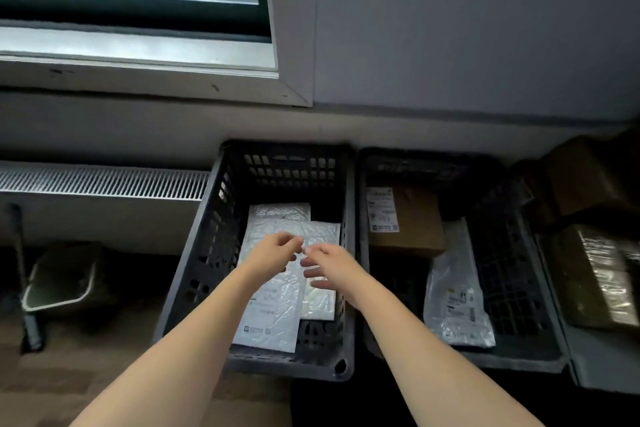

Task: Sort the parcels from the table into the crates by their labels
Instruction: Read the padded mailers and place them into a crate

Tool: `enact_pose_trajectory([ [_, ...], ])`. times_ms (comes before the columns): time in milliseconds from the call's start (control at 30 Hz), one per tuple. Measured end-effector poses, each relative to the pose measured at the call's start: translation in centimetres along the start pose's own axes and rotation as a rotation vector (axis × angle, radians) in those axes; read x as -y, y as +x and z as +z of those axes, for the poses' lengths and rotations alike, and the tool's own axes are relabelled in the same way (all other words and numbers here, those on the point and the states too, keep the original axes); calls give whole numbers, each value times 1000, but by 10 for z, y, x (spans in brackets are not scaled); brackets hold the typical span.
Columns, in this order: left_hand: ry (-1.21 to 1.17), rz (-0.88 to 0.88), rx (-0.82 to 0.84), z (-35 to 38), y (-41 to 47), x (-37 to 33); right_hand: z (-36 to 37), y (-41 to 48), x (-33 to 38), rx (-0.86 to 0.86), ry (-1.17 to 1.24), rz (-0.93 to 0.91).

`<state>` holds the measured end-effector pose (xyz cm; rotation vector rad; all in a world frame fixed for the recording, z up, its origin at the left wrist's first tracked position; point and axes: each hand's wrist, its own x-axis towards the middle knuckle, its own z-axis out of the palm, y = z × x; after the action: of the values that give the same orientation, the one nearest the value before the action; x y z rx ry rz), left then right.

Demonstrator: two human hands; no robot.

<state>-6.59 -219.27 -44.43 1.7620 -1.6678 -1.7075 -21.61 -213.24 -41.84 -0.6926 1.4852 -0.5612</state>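
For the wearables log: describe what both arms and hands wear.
The left forearm and right forearm are bare to the frame's edge: no sleeves show. The left hand and right hand wear no gloves; no watch or ring is visible.

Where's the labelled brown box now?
Head view, right of centre: the labelled box lies at the far end of the middle crate, beyond a white mailer.
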Motion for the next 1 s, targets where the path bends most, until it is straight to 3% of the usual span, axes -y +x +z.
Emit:
enact_pose_trajectory([
  [133,-164,193,-47,60,-8,-75,-65,-52,17,-66,219,-131],
  [233,-269,270,38,125,-8,-139,-141,-95,9,-126,453,-238],
  [400,-320,186,292,257,-11,-219,-277,-150,-55,-384,865,-208],
  [633,-262,123,476,416,-23,-271,-412,-226,-144,-692,1061,-209],
  [733,-240,87,520,466,-32,-285,-460,-246,-175,-923,895,-196],
  [833,-192,65,564,498,-41,-291,-500,-254,-205,-1177,292,-6],
  [900,-129,48,566,514,-43,-292,-520,-255,-221,-1187,20,135],
  [1000,-82,4,535,524,-43,-290,-531,-245,-235,-1071,-121,287],
])
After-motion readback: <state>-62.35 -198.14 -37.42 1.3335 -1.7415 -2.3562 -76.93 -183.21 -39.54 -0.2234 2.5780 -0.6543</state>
